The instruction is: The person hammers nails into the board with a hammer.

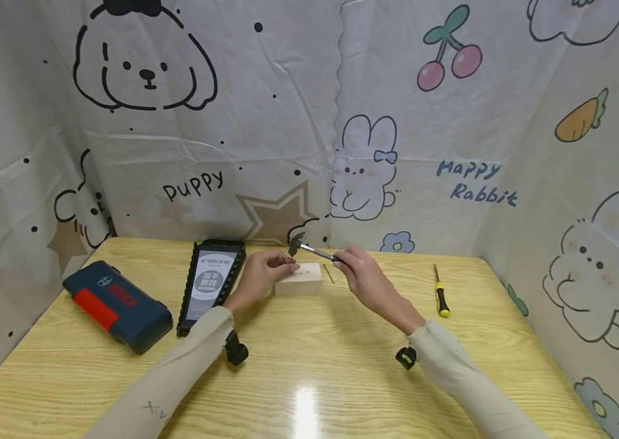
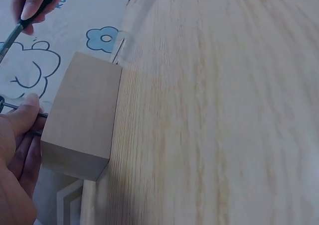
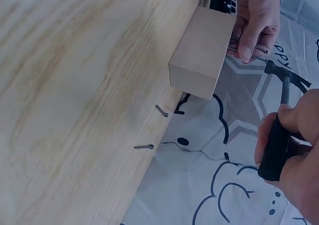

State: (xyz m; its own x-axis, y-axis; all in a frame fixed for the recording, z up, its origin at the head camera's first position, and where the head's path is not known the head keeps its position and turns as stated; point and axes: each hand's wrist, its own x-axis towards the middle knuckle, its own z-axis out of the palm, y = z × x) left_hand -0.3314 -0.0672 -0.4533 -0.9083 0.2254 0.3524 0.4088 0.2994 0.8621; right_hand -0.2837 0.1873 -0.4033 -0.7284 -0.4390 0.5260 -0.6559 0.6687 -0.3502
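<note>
A pale wooden block (image 1: 298, 288) stands near the far side of the table, several small dark spots on its top. My left hand (image 1: 257, 274) is at its left end, thumb and fingers pinching a nail (image 2: 12, 105) against the top face. A second metal shaft shows beside those fingers in the left wrist view. In my right hand (image 1: 367, 277) is a claw hammer (image 3: 285, 88), gripped by its black handle. The hammer's head is right at the pinched nail's head. Two loose nails, one nearer the block (image 3: 161, 110) and another nail (image 3: 144, 147), lie on the table to its right.
To the left are a dark blue and red Bosch case (image 1: 117, 305) and a black case with a white label (image 1: 212, 280). A yellow and black screwdriver (image 1: 440, 292) lies at the right. A printed curtain (image 1: 287, 140) hangs behind the table (image 1: 353, 378).
</note>
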